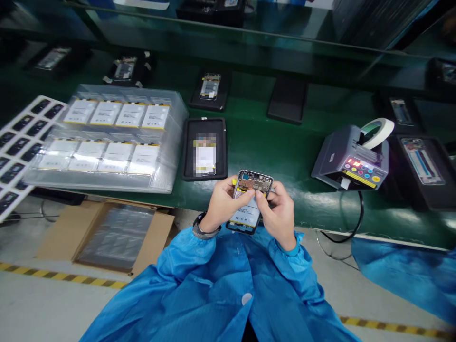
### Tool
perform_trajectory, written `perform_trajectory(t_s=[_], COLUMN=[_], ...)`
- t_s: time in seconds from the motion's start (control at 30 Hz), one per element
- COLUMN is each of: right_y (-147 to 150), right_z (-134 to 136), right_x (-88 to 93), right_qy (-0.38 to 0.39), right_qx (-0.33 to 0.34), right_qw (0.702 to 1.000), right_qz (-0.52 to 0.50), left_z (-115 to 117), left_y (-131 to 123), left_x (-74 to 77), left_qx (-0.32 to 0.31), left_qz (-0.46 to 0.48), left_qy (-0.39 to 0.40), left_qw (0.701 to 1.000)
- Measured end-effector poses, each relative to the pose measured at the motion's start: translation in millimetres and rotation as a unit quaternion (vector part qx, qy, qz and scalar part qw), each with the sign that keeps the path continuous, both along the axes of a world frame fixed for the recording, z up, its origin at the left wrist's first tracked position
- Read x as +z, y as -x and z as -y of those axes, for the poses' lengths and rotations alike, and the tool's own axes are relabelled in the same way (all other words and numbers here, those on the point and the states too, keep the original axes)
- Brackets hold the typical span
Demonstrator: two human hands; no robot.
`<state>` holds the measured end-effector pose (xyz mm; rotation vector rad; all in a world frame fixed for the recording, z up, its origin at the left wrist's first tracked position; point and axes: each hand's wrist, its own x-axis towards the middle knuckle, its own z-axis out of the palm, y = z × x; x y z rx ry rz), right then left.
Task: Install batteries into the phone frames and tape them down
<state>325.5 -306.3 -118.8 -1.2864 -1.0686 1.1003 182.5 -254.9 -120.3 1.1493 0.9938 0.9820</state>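
The phone (251, 205) is held up at the near edge of the bench (245, 137), with its back off. The left hand (226, 204) pinches one side, thumb on top and fingers tucked round it. The right hand (278, 209) pinches the other side in the same way. Both thumb tips sit close together, where the white battery (245, 216) meets the board (261, 186). I can't tell what tiny part lies under the thumbs.

If the thumbs push too hard or not straight, a small part there could bend or crack. A thumb that slips could scrape the board. The low end of the phone is over the blue coat (217, 280), past the bench, so a loose grip could let it drop. A yellow tab (234, 181) sticks out by the left hand and could get caught on a finger.

The clear trays (166, 183) are close to the edge, and a bump from the left arm might shove them off. The tape box (351, 161) has a cord (359, 223) hanging down, and a tug on it could drag the box.
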Motion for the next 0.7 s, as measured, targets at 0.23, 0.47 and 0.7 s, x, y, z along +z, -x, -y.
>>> perform_trajectory(t_s=[0.23,0.47,0.7], right_y=[6,9,-82], right_z=[0,-14,1], right_x=[-1.8,-19.8,-28.6], right_qy=[-0.019,0.065,0.095], right_qx=[-0.031,-0.052,-0.161], right_qw=[0.999,0.993,0.981], right_qz=[0.021,-0.083,-0.053], left_z=[2,-2,4], left_y=[-3,-9,-6], left_x=[4.5,-17.9,-46.2], left_qx=[0.022,0.004,-0.050], left_qz=[-0.028,0.072,0.122], left_qy=[-0.008,0.138,0.316], left_qw=[0.999,0.988,0.940])
